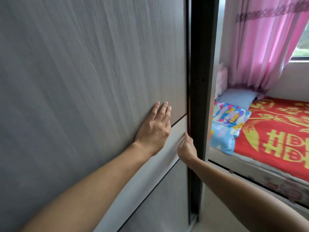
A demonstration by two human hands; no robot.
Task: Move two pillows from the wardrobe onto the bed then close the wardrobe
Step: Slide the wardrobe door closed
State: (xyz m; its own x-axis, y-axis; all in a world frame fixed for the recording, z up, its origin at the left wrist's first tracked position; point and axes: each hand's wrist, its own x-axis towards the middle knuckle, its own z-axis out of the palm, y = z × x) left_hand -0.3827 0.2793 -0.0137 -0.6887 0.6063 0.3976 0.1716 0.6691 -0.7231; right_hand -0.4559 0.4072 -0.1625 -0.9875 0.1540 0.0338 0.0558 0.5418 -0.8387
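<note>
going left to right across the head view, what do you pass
grey wood-grain sliding wardrobe door → left hand flat on it → right hand at the door's edge → dark wardrobe frame post → multicoloured patterned pillow → red and yellow bedspread

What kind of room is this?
Most likely a home bedroom: a bed with a red-and-yellow cover, pillows on it, pink curtains, and a grey sliding wardrobe door.
</note>
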